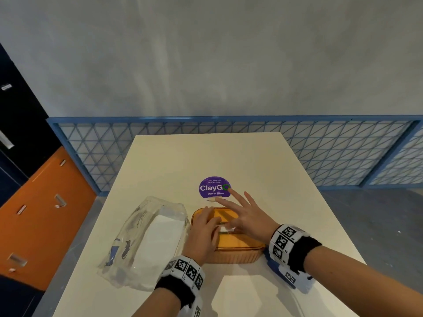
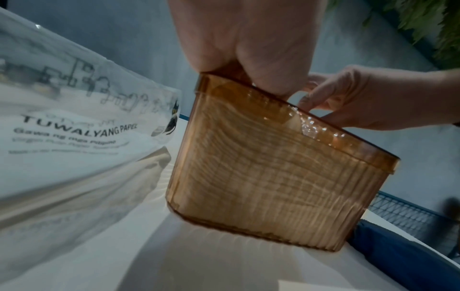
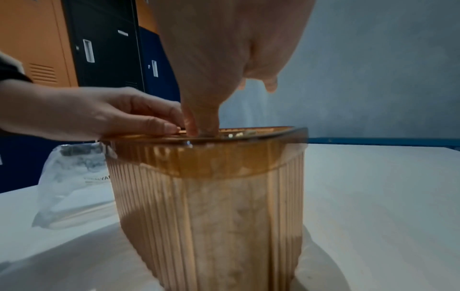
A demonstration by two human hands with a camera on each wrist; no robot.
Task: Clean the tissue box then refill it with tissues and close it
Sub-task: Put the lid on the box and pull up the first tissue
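The orange see-through tissue box (image 1: 238,247) (image 2: 261,177) (image 3: 211,196) stands on the white table (image 1: 206,156) with its lid on and a stack of tissues showing through its ribbed walls. My left hand (image 1: 207,225) (image 3: 104,114) rests on the left part of the lid, fingers bent, fingertips at the slot. My right hand (image 1: 240,219) (image 3: 204,110) reaches in from the right. Its thumb and forefinger pinch a white tissue (image 1: 225,229) at the slot, the other fingers spread out. A clear tissue pack (image 1: 155,236) (image 2: 62,128) lies left of the box, partly full.
A blue cloth (image 1: 273,265) (image 2: 398,256) lies under my right wrist beside the box. A purple round sticker (image 1: 214,187) marks the table behind the box. Orange and dark lockers (image 1: 34,213) stand to the left, a blue mesh fence (image 1: 343,152) behind.
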